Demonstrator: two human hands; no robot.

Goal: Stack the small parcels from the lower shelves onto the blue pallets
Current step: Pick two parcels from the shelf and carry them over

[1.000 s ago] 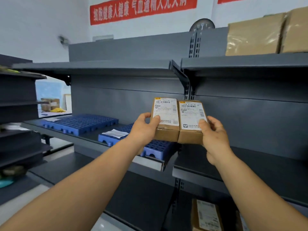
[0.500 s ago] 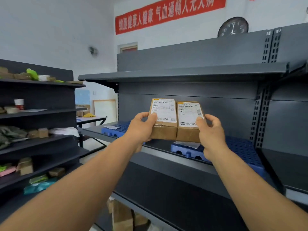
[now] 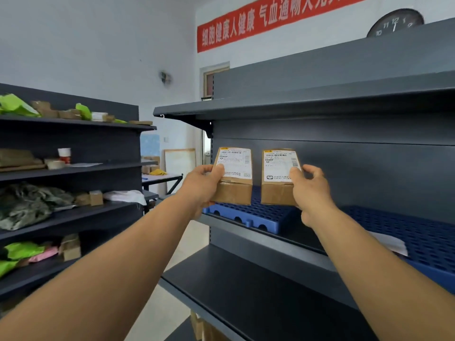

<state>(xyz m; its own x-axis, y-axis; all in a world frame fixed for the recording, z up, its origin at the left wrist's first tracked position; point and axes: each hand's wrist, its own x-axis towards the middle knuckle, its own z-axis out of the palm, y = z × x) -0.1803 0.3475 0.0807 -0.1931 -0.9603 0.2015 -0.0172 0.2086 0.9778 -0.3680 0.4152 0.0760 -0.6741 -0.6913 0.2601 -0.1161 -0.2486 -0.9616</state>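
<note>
parcels: 2, apart, above the shelf's left end | left hand (image 3: pixel 200 187) fingers grip left parcel (image 3: pixel 234 177) | right hand (image 3: pixel 311 190) fingers pinch right parcel (image 3: pixel 278 178) | blue pallets: 2, left pallet (image 3: pixel 251 215), right pallet (image 3: pixel 418 239)

At frame centre, a narrow gap separates the left parcel (image 3: pixel 234 178) from the right parcel (image 3: pixel 278 179); beneath them the blue pallet (image 3: pixel 248 215) lies bare, while the shelf above (image 3: pixel 295 104) caps the headroom
</note>
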